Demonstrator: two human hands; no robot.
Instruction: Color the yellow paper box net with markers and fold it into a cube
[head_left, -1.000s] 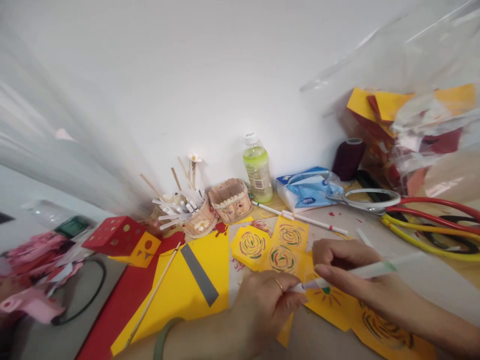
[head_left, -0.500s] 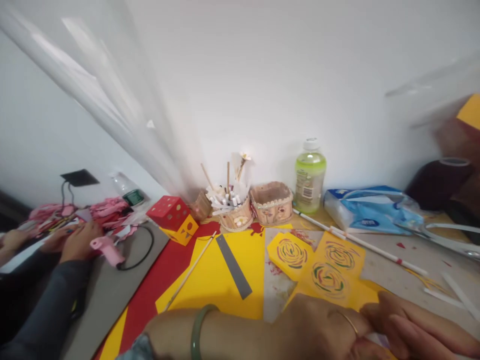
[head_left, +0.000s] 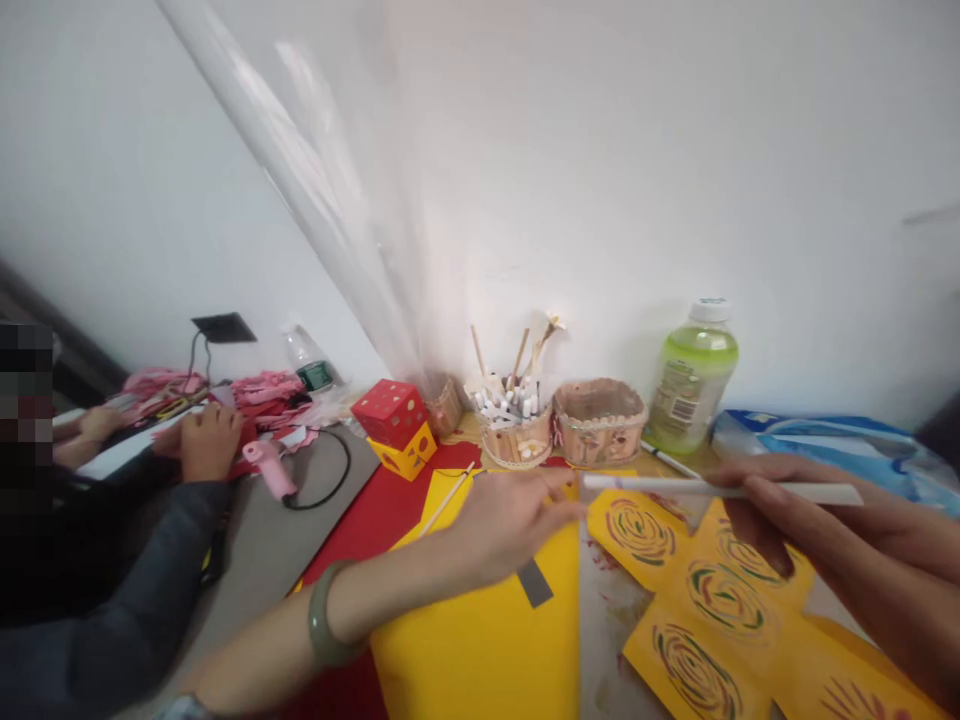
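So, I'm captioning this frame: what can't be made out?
In the head view:
Grey strip: partly hidden by the left hand.
Blue pack: partly behind the right hand.
Patterned yellow paper: cut off by the bottom edge.
Bottle label: print too small and blurred.

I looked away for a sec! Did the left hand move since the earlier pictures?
Yes. Judged by the plain yellow sheet, the left hand has moved left: before, it was past the sheet's right edge; now it is mostly over the sheet.
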